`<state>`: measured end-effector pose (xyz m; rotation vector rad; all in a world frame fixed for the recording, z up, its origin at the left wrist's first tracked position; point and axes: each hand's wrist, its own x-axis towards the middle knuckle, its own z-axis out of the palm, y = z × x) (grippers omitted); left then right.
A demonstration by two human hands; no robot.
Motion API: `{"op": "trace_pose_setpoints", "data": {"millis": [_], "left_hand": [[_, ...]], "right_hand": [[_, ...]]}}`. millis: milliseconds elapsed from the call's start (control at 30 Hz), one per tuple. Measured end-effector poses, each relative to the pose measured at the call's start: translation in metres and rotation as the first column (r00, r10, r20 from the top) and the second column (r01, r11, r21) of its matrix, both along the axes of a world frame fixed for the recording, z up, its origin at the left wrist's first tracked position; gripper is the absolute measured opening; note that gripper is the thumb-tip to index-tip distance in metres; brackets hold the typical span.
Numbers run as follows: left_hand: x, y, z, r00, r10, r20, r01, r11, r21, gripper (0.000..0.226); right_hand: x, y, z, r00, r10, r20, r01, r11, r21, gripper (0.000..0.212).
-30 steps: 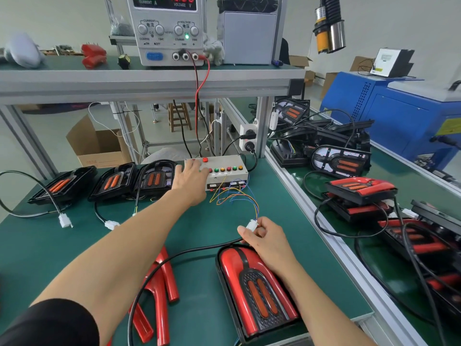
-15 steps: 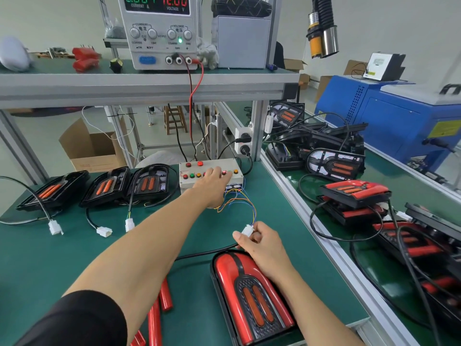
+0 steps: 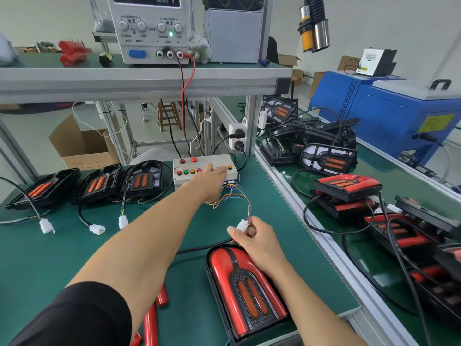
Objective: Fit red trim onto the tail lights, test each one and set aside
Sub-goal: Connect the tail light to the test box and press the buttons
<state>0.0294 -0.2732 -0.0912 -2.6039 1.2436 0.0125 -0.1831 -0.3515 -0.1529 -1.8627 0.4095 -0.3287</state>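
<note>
1. The tail light (image 3: 245, 293) with red trim fitted lies at the lower centre of the frame, its near end at the front edge of the green bench (image 3: 50, 258); its black cable runs off to the left and loops back toward the white connector (image 3: 242, 224).
2. The right hand (image 3: 257, 239) pinches that connector between curled fingers and thumb, wrist resting over the lamp's top; the left hand (image 3: 212, 177) reaches to the button box (image 3: 204, 168) in mid-frame, fingers extended onto the row of buttons.
3. The lamp looks like rigid moulded plastic, light enough for one hand, glossy and likely slippery on the trim; I would take it by the black housing at the sides, not by the cable.
4. Loose trim pieces (image 3: 152, 320) lie lower left; three untrimmed lamps (image 3: 99, 183) sit in a row at middle left.
5. Finished lamps (image 3: 346, 186) pile up on the right-hand bench, beyond an aluminium rail (image 3: 306, 218); trailing cables there could snag; open green mat lies left of centre.
</note>
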Motion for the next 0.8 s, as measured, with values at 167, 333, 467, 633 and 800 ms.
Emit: {"op": "trace_pose_setpoints", "data": {"millis": [167,333,467,633,800], "left_hand": [[0.0047,-0.0004,0.0024,0.991,0.016,-0.135,-0.034,0.991,-0.132,0.079],[0.0083,-0.0011,-0.0001,0.983,0.001,-0.185,-0.033,0.985,-0.169,0.077],[0.0083,-0.0012,-0.0021,0.986,0.008,-0.167,-0.031,0.99,-0.135,0.077],[0.0083,-0.0045,-0.0005,0.985,0.025,-0.169,-0.044,0.993,-0.109,0.065],[0.0096,-0.0059,-0.0027,0.99,0.016,-0.142,-0.029,0.996,-0.086,0.06]], "right_hand": [[0.0017,0.0017,0.0001,0.999,-0.032,0.006,0.032,0.999,0.004,0.044],[0.0016,0.0015,0.0,0.999,-0.034,0.003,0.034,0.999,-0.008,0.045],[0.0019,0.0016,0.0002,0.999,-0.033,0.005,0.033,0.999,-0.011,0.046],[0.0013,0.0026,0.0018,1.0,-0.02,-0.001,0.02,1.0,0.009,0.047],[-0.0003,0.0031,0.0035,1.0,-0.013,-0.002,0.013,1.0,0.015,0.057]]}}
